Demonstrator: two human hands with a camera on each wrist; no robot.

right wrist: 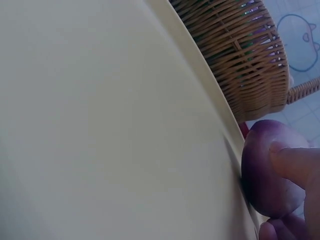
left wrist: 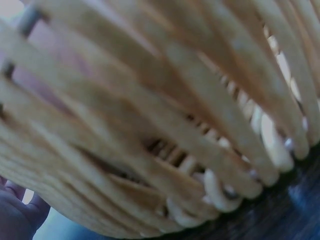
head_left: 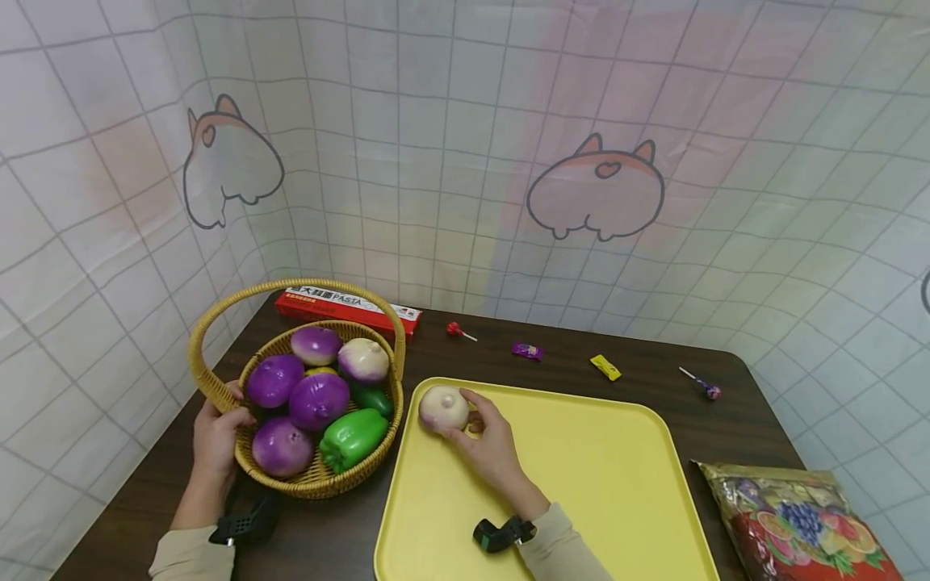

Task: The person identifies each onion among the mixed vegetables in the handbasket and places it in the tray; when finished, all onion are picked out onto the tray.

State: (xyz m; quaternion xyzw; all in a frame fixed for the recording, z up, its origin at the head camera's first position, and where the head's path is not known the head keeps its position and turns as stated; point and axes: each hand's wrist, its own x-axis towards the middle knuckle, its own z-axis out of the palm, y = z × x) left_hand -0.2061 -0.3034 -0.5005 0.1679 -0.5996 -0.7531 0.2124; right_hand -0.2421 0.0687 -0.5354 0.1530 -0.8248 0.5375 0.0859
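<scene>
1. At the near-left corner of the yellow tray [head_left: 581, 484], the right hand's [head_left: 488, 442] fingers [right wrist: 295, 165] curl round a pale, purple-tinged onion [head_left: 443, 407], thumb and fingertips pinching its sides; the onion sits low in that corner, touching or just above the tray floor, close to the raised rim
2. To do this well, I judge the onion should be let down flat on the tray floor, a little clear of the rim, and the fingers spread only once it sits steady, since a round thing may roll
3. The left hand [head_left: 216, 440] grips the rim of the wicker basket [head_left: 320, 476] at its near-left side, fingers wrapped over the edge; holding it firm keeps the basket from sliding on the bench [head_left: 639, 355]
4. The basket holds purple onions [head_left: 318, 401] and a green pepper [head_left: 353, 436], and stands just left of the tray
5. Hard to make out: the left wrist view shows only blurred weave and a sliver of the hand, so its grip is read from the head view; whether the onion truly rests on the tray cannot be told; the snack bag [head_left: 792, 524] is cut off at the frame edge
</scene>
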